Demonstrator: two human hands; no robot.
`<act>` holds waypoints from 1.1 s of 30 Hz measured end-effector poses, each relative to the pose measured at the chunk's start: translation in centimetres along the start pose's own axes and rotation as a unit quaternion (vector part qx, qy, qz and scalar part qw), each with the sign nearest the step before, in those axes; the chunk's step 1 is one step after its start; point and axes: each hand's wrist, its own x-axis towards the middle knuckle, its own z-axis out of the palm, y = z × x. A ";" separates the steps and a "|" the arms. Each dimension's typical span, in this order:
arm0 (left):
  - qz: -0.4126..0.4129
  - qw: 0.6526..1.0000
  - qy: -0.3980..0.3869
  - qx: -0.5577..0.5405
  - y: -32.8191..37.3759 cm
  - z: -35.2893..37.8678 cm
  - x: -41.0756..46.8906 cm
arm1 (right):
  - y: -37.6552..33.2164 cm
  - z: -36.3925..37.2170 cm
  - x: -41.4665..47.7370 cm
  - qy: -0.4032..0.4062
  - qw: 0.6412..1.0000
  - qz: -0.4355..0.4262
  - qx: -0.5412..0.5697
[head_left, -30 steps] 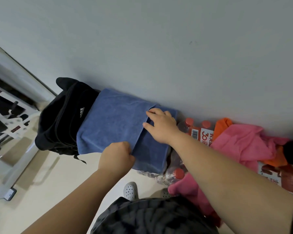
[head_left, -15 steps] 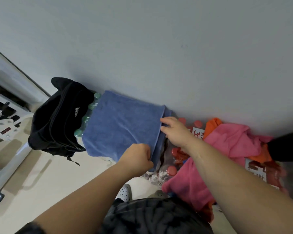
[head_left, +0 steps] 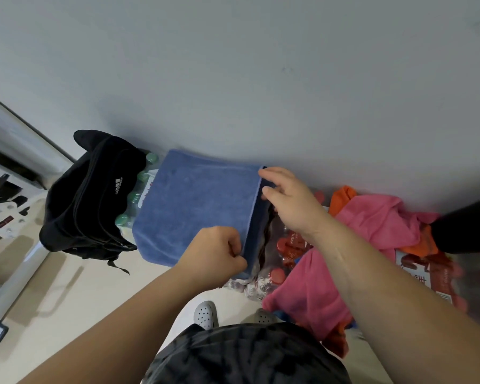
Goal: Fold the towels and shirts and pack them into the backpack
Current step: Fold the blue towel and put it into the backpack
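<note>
Head view: a folded blue towel [head_left: 197, 206] is laid over packs of green-capped bottles [head_left: 135, 196] against the wall. Its near right corner is pinched in the closed left hand [head_left: 215, 254]; its far right corner is gripped by the curled fingers of the right hand [head_left: 290, 199]. The black backpack [head_left: 86, 195] sits just left of the towel. Pink cloth [head_left: 344, 250] is heaped to the right.

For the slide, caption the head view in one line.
Both hands, left and right, pinch the folded blue towel beside the black backpack.
</note>
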 end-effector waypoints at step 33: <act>0.195 0.946 0.070 0.251 -22.0 -2.5 -0.1 | 1.2 15.3 -8.9 -0.062 0.897 0.099 -0.427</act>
